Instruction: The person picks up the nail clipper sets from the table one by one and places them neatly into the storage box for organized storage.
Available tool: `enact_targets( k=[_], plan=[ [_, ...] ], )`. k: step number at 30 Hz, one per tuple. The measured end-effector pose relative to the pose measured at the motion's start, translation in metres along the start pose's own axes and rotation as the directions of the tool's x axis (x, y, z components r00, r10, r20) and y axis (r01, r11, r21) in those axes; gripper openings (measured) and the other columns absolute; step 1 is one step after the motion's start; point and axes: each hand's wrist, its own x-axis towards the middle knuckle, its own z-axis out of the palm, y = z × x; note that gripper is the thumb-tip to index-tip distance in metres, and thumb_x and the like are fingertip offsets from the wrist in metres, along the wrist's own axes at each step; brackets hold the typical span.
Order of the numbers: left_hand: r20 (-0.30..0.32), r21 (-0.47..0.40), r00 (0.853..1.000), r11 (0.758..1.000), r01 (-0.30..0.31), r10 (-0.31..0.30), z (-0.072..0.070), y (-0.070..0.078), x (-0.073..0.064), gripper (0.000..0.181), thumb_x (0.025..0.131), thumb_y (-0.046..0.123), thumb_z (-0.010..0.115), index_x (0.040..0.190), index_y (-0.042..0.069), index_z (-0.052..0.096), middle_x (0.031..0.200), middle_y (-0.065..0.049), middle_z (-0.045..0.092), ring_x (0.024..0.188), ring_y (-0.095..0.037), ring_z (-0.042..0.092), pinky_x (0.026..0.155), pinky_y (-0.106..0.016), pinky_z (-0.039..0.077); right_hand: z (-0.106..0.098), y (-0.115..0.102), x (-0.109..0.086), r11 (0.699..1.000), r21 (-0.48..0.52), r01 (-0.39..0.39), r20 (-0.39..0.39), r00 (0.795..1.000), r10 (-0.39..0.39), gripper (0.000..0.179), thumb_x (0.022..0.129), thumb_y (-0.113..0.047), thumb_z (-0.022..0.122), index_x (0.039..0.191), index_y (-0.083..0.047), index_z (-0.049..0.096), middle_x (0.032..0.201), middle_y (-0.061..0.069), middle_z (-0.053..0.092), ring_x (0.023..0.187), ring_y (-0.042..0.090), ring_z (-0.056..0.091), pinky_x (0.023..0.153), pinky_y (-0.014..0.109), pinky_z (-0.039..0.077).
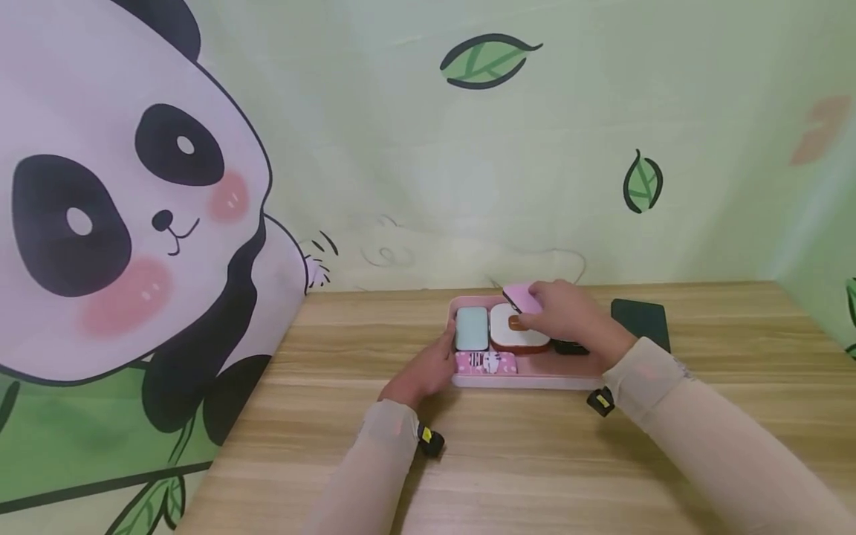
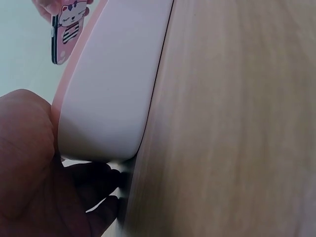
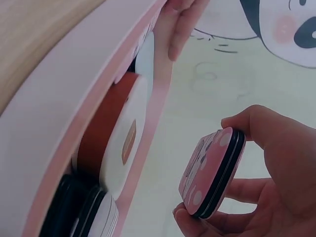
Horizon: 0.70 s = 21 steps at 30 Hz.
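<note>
My right hand (image 1: 568,312) pinches a small pink case (image 3: 205,168) by its edges, above a shallow pink box (image 1: 535,383). The case has a cat print and a dark band round its side. At the box's left end, my left hand (image 1: 431,368) grips the wall, with its fingers curled against the outside in the left wrist view. Inside the box lie a pale blue case (image 1: 472,329), a white-topped case (image 1: 503,327) with brown sides, and another pink cat-print case (image 1: 486,362) along the front. A black case (image 1: 571,347) is partly hidden below my right hand.
A dark flat rectangular thing (image 1: 640,323) lies on the wooden table (image 1: 535,461), right of the box and behind my right wrist. Close behind the table hangs a pale green cloth (image 1: 374,148) with a panda and leaves on it.
</note>
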Motion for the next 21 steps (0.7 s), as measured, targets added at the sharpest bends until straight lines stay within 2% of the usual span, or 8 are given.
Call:
enact_targets(
  k=[3,5,7,10,13,16,19,21],
  plan=[
    [0.0,-0.038,1.0,0.999,-0.001,0.001,-0.001,0.001,0.0,0.059,0.109,0.031,0.024,0.162,0.021,0.001,0.168,0.004,0.008,0.154,-0.018,0.012,0.124,-0.043,0.016,0.002,-0.006,0.002,0.998,-0.055,0.012,-0.008,1.0,-0.012,0.07,0.088,-0.047,0.069,0.14,-0.002,0.054,0.131,0.021,0.064,0.098,0.03,0.062,0.093,0.054,0.052],
    [0.004,-0.041,1.0,0.999,-0.001,0.001,-0.001,0.001,0.0,0.059,0.109,0.031,0.024,0.162,0.021,0.001,0.169,0.003,0.008,0.154,-0.017,0.012,0.124,-0.043,0.015,0.006,-0.009,0.005,0.996,-0.084,0.016,-0.004,1.0,-0.016,0.067,0.088,-0.046,0.068,0.139,-0.005,0.056,0.13,0.018,0.065,0.098,0.028,0.062,0.093,0.059,0.05],
    [0.007,-0.043,1.0,0.999,-0.006,0.006,-0.001,0.0,0.001,0.059,0.109,0.03,0.023,0.162,0.019,0.001,0.169,0.002,0.007,0.154,-0.016,0.011,0.124,-0.042,0.015,0.01,-0.011,0.008,0.994,-0.1,0.031,-0.003,0.999,-0.032,0.064,0.088,-0.045,0.067,0.137,-0.005,0.058,0.128,0.017,0.066,0.098,0.028,0.062,0.093,0.058,0.049],
    [0.006,-0.043,1.0,0.999,-0.016,0.016,-0.001,0.0,0.002,0.059,0.109,0.03,0.024,0.162,0.02,0.0,0.169,0.002,0.008,0.154,-0.017,0.013,0.124,-0.043,0.016,0.018,-0.014,0.013,0.995,-0.087,0.055,0.002,0.998,-0.055,0.058,0.088,-0.043,0.069,0.131,-0.004,0.062,0.122,0.015,0.068,0.094,0.027,0.061,0.092,0.051,0.05],
    [0.0,-0.06,1.0,0.998,-0.022,0.022,-0.002,0.0,0.002,0.058,0.109,0.032,0.023,0.162,0.023,0.001,0.169,0.003,0.01,0.154,-0.017,0.015,0.124,-0.045,0.017,0.025,-0.017,0.018,0.996,-0.062,0.065,0.014,0.998,-0.064,0.05,0.088,-0.042,0.07,0.121,-0.005,0.066,0.105,0.01,0.07,0.085,0.025,0.06,0.081,0.038,0.05],
    [0.006,-0.047,1.0,0.999,0.005,-0.005,-0.002,0.0,0.001,0.059,0.109,0.032,0.025,0.162,0.023,0.0,0.169,0.005,0.008,0.153,-0.014,0.014,0.124,-0.043,0.016,0.03,-0.021,0.021,0.997,-0.043,0.062,0.037,0.997,-0.061,0.045,0.088,-0.041,0.072,0.114,-0.005,0.068,0.093,0.009,0.068,0.081,0.025,0.059,0.077,0.037,0.048],
    [0.015,-0.03,1.0,0.999,0.021,-0.021,-0.002,0.0,0.0,0.061,0.108,0.028,0.026,0.162,0.021,-0.001,0.169,0.004,0.006,0.153,-0.013,0.012,0.124,-0.041,0.015,0.035,-0.023,0.023,0.996,-0.047,0.075,0.049,0.996,-0.072,0.051,0.089,-0.041,0.071,0.126,-0.006,0.065,0.105,0.011,0.07,0.088,0.026,0.061,0.087,0.042,0.052],
    [0.017,-0.029,1.0,1.0,0.009,-0.009,-0.002,0.001,0.0,0.061,0.107,0.025,0.027,0.162,0.019,0.0,0.169,0.002,0.006,0.153,-0.013,0.012,0.124,-0.04,0.015,0.038,-0.025,0.023,0.995,-0.034,0.098,0.055,0.994,-0.096,0.056,0.09,-0.038,0.071,0.137,-0.009,0.059,0.117,0.013,0.069,0.094,0.027,0.061,0.093,0.045,0.051]
  ],
)
